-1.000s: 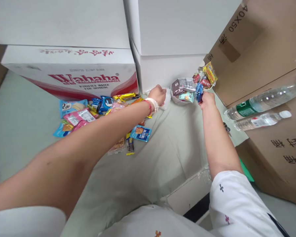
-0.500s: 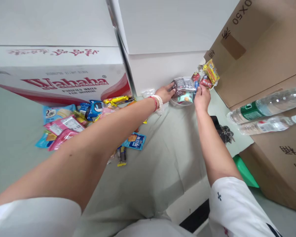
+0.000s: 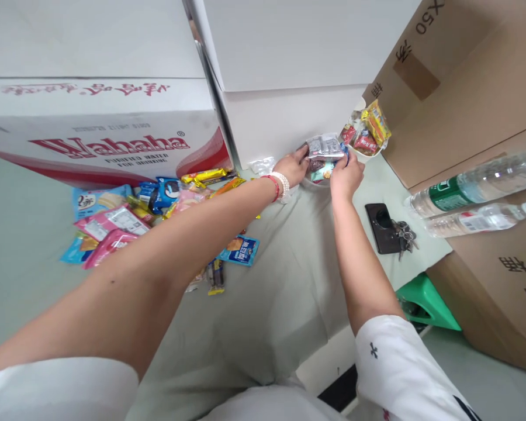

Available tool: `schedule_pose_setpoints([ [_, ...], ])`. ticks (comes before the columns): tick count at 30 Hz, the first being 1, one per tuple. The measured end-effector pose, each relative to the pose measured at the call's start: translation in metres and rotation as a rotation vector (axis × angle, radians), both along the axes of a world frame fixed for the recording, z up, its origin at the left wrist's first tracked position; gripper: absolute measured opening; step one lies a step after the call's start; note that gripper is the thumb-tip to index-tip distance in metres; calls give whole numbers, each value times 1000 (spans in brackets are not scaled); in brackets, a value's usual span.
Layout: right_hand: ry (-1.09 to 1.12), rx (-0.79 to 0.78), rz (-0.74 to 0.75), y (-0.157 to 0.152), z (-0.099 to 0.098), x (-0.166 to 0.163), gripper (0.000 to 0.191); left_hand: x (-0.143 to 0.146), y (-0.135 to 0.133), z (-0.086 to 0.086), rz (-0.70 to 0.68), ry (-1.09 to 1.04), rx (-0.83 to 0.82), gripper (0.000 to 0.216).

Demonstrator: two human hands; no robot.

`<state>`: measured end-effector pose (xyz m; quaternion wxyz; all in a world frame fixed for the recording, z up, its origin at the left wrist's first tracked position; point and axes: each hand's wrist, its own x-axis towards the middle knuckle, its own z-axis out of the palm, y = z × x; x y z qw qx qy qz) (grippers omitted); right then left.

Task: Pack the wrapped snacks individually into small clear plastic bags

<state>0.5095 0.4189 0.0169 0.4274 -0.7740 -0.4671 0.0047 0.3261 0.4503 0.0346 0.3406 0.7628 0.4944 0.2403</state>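
Note:
A round plastic bowl (image 3: 316, 185) stands against the white box, filled with wrapped snacks. On top lies a silver-grey snack packet (image 3: 324, 146), and below it shows a mint-green packet (image 3: 321, 172). My left hand (image 3: 291, 167), with a pearl bracelet and a red cord at the wrist, grips the bowl's left side, its fingertips beside the silver-grey packet. At the right side, my right hand (image 3: 348, 174) has its fingers closed on a blue snack packet (image 3: 344, 153), mostly covered by the fingers. Behind it, a second white bowl (image 3: 370, 156) holds red and yellow packets (image 3: 376, 124).
A loose pile of snack packets (image 3: 114, 219) lies left, before a Wahaha carton (image 3: 109, 143). To the right are a black phone (image 3: 382, 229), keys (image 3: 405, 235) and two plastic bottles (image 3: 473, 190) against brown cartons (image 3: 469, 99). A green plastic object (image 3: 436, 304) stands below the table edge.
My right hand has moved left and inward over the bowl with the blue packet, uncovering the phone and the second bowl's rim. My left hand stays at the bowl's left side.

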Motion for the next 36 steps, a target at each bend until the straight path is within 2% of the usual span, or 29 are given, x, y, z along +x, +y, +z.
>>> schedule_pose_setpoints([
  [3,20,-43,25,3,6,2,56,-3,3,5,7,-29,-20,61],
  [6,140,-18,116,-9,15,15,64,-21,-6,20,113,-80,85,63],
  [8,182,60,179,-24,21,22,68,-44,-24,33,166,-107,209,60],
  [9,168,105,205,-32,23,23,69,-57,-37,39,150,-125,280,57],
  [12,-20,186,302,-55,26,15,74,-104,-86,48,113,-123,407,46],
  [15,-253,123,430,-63,26,-2,92,-152,-141,43,162,-118,275,43],
  [17,-296,101,465,-61,23,-8,91,-182,-174,33,215,-128,141,41],
  [19,-238,164,392,-54,21,-7,77,-207,-199,23,311,-124,36,41],
  [21,-123,233,247,-44,18,2,63,-224,-212,17,398,-88,17,35],
  [23,-1,229,167,-34,16,13,54,-230,-208,16,418,-56,66,32],
  [26,124,160,193,-18,16,27,46,-212,-172,18,328,-52,181,35],
  [29,118,120,162,-8,23,32,39,-166,-113,19,198,-99,277,46],
  [31,51,61,150,-7,31,29,38,-126,-73,18,81,-120,276,52],
  [33,-50,-33,151,-10,39,22,40,-88,-44,16,-9,-73,197,58],
  [36,-192,-161,136,-23,43,7,42,-47,-25,13,-103,64,36,65],
])
